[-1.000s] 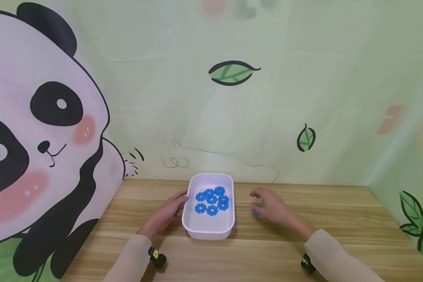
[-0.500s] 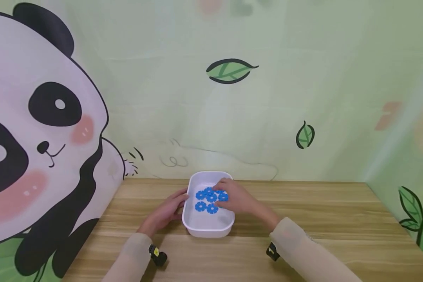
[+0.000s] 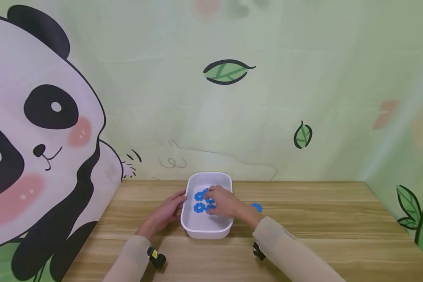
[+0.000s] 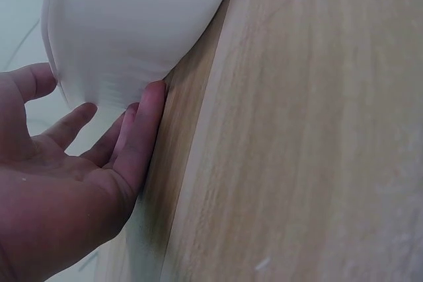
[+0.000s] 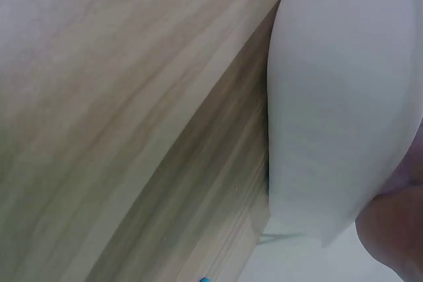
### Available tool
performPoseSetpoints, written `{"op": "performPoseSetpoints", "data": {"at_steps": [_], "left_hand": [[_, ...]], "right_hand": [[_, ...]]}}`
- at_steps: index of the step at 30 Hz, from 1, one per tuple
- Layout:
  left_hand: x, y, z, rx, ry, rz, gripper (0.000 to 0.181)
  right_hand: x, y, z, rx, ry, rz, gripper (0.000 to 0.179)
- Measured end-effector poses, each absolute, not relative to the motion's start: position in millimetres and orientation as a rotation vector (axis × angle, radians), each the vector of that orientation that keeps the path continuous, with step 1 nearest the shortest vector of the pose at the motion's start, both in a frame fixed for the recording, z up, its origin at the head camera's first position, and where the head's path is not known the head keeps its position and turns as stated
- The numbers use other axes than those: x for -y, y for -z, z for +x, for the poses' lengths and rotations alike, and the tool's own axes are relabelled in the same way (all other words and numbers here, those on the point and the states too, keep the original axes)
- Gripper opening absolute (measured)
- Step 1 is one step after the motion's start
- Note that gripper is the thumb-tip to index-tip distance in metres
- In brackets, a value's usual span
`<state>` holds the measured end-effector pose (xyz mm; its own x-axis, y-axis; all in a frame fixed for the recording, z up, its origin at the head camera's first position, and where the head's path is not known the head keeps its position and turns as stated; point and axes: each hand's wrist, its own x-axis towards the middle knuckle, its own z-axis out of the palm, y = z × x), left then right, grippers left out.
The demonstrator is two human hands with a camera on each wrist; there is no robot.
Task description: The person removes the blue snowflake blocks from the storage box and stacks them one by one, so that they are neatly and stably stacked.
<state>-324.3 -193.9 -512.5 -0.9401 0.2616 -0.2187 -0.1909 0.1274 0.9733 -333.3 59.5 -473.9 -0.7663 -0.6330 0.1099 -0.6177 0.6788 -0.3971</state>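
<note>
The right grip, a bare hand of the person, had gone from the right part of the counter into the white tray, where it was among the blue discs. One second before, it was over one disc to the right of the tray; now this outer disc lay on the counter just beyond the forearm, with no finger on it. As I judge, this meant that the work had moved to the discs inside, while one was outside. In the head view the thumb and fingers stood apart over the discs, but I could not tell whether they had pinched one, because the grip covered some discs and the right wrist view showed mainly the tray's outer wall. The left grip had kept its place: its rather straight fingers rested against the left wall of the tray, without clenching it.
</note>
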Motion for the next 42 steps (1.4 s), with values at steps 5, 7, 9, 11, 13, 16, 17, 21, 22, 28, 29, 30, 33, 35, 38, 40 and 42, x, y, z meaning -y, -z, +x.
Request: {"op": "performPoseSetpoints", "data": {"at_steps": [5, 7, 9, 11, 13, 16, 17, 21, 22, 28, 29, 30, 33, 35, 38, 40, 42], "left_hand": [[195, 513, -322, -2.074, -1.843, 0.088, 0.061], [195, 513, -321, -2.073, -1.827, 0.098, 0.061], [195, 513, -320, -2.073, -1.816, 0.101, 0.061], [195, 514, -320, -2.071, -1.821, 0.098, 0.061], [194, 514, -320, -2.067, -1.835, 0.090, 0.061], [195, 514, -321, -2.068, -1.855, 0.093, 0.060], [195, 513, -322, -2.066, -1.859, 0.089, 0.060], [196, 512, -323, -2.074, -1.860, 0.092, 0.059], [196, 512, -323, -2.075, -1.858, 0.093, 0.059], [197, 511, -323, -2.081, -1.853, 0.097, 0.060], [197, 512, -323, -2.082, -1.853, 0.098, 0.061], [197, 512, -323, -2.081, -1.853, 0.103, 0.061], [197, 512, -323, -2.072, -1.856, 0.108, 0.060], [197, 512, -323, -2.068, -1.856, 0.113, 0.060], [197, 512, -323, -2.067, -1.858, 0.111, 0.061], [197, 513, -323, -2.071, -1.857, 0.108, 0.062], [197, 513, -324, -2.071, -1.859, 0.102, 0.062]], "right_hand": [[-58, 483, -331, -2.874, 0.549, -0.997, 0.043], [-58, 486, -330, -2.883, 0.460, -0.988, 0.044], [-57, 488, -328, -2.892, 0.380, -0.990, 0.044], [-57, 490, -327, -2.900, 0.316, -0.996, 0.043], [-56, 490, -326, -2.908, 0.291, -1.000, 0.042], [-55, 487, -326, -2.912, 0.280, -1.004, 0.040], [-54, 486, -326, -2.914, 0.274, -1.007, 0.040], [-52, 484, -328, -2.914, 0.244, -1.016, 0.040], [-52, 484, -328, -2.915, 0.239, -1.018, 0.039], [-51, 485, -329, -2.914, 0.231, -1.025, 0.038], [-51, 485, -329, -2.915, 0.227, -1.023, 0.038], [-51, 485, -329, -2.916, 0.222, -1.020, 0.038], [-51, 486, -330, -2.919, 0.190, -1.010, 0.040], [-51, 486, -330, -2.919, 0.170, -1.001, 0.041], [-51, 485, -330, -2.913, 0.159, -0.996, 0.042], [-51, 484, -330, -2.909, 0.169, -0.994, 0.041], [-51, 483, -329, -2.905, 0.176, -0.994, 0.039]]}}
